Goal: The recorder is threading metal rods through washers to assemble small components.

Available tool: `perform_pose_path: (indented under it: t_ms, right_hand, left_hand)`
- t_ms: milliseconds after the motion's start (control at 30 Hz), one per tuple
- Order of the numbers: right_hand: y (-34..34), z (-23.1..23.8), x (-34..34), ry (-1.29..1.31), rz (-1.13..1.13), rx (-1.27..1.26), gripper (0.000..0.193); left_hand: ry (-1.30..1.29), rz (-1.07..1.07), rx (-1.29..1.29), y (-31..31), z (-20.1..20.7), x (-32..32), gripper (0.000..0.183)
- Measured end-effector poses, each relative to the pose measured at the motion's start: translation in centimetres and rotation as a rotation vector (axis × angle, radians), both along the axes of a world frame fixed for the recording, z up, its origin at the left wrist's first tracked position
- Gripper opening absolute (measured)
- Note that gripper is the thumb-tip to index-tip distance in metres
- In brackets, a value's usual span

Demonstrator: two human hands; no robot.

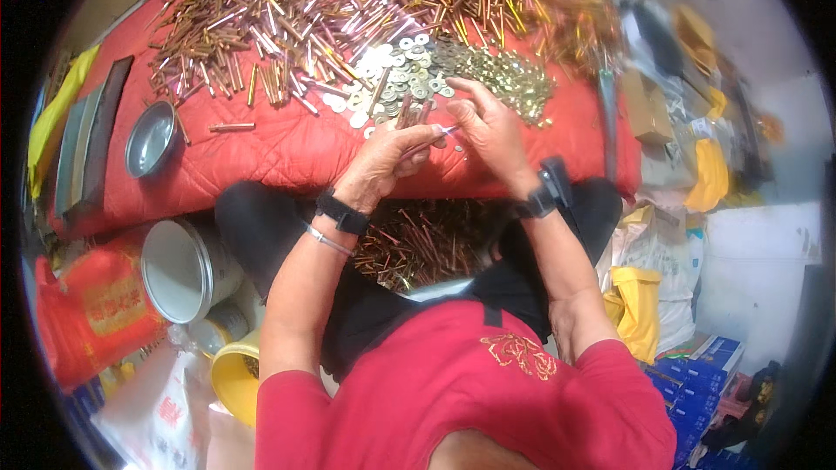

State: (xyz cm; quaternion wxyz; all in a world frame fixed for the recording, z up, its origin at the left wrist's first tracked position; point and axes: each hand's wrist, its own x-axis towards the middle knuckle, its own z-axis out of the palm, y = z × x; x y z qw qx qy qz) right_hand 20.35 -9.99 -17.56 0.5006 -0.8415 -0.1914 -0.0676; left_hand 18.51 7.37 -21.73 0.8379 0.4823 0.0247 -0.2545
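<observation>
My left hand (394,157) is closed around several copper-coloured metal rods (413,113), which stick up past its fingers. Close beside it, my right hand (488,126) is bent, thumb and fingertips drawn together near the left thumb; whatever they pinch is too small to make out. Just beyond both hands lies a heap of silvery washers (420,70). To its right is a pile of small brass-coloured pieces (509,80), probably nuts. A large mound of similar rods (287,13) spreads across the far side of the red padded cover (296,152).
A metal bowl (151,141) and a single loose rod (232,127) sit to the left on the cover. More rods (418,248) lie below, between my knees. A white bucket (178,270), a yellow bucket (237,379) and a red bag (96,313) stand lower left; blue boxes (697,392) are lower right.
</observation>
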Motion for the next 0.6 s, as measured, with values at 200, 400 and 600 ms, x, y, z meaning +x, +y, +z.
perform_pose_path:
  t_ms: [200, 400, 600]
  right_hand:
    - [-1.1, -1.6, 1.0, -0.049, 0.177, -0.015, 0.027]
    - [-4.1, -0.9, 4.7, 0.378, 0.005, 0.115, 0.023]
    - [-4.7, -5.2, 15.7, -0.400, -0.352, -0.435, 0.011]
  left_hand:
    - [-0.060, -0.082, 0.128, 0.2, 0.7, -0.1, 0.021]
    - [-0.492, 0.002, 0.436, -0.4, 1.4, -0.6, 0.029]
    - [-0.038, 0.110, 0.173, 0.0, 1.1, 0.3, 0.032]
